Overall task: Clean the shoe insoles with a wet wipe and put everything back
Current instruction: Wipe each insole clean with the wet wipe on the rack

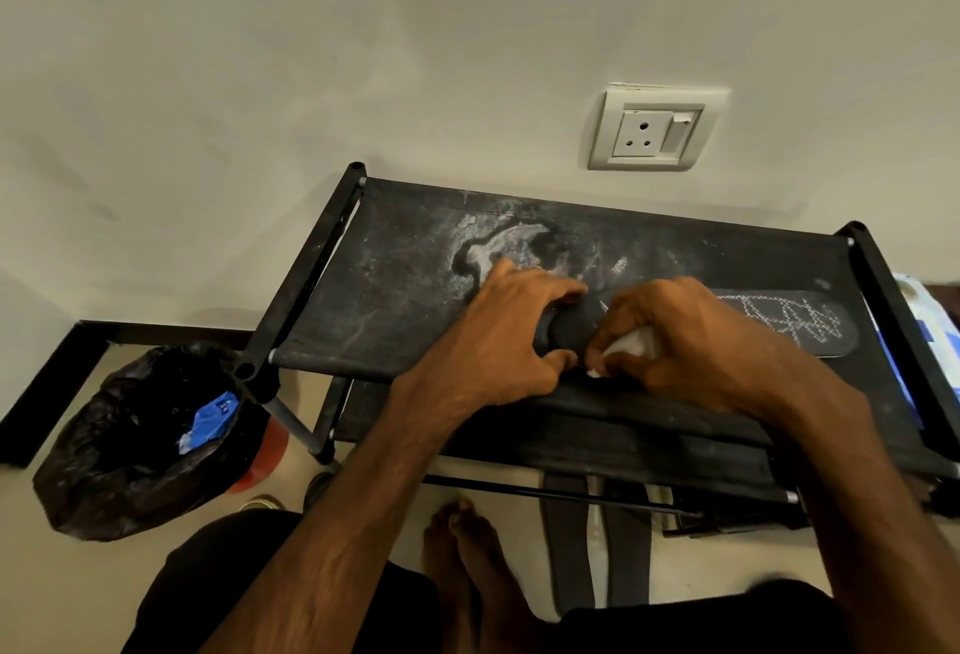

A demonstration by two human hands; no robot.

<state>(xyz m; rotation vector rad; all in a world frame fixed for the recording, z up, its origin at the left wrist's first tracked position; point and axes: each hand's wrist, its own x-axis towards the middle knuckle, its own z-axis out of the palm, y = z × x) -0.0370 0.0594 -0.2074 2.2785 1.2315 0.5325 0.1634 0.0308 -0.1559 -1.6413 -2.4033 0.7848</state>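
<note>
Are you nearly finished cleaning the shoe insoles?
Not yet, it seems. Done: a wipe is out, and a blue wrapper lies in the bin. In hand: the left hand grips one insole on the rack while the right hand rubs it with the wipe. Left: putting the insole back, binning the wipe and tidying the pack at the rack's right edge.

Insole (pixel 779 326) on rack (pixel 395 290) — bin (pixel 140 440) left

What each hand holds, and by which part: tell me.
Left hand grips the black insole by its plain end. Right hand holds a bunched white wet wipe in its fingers, against the insole.
</note>
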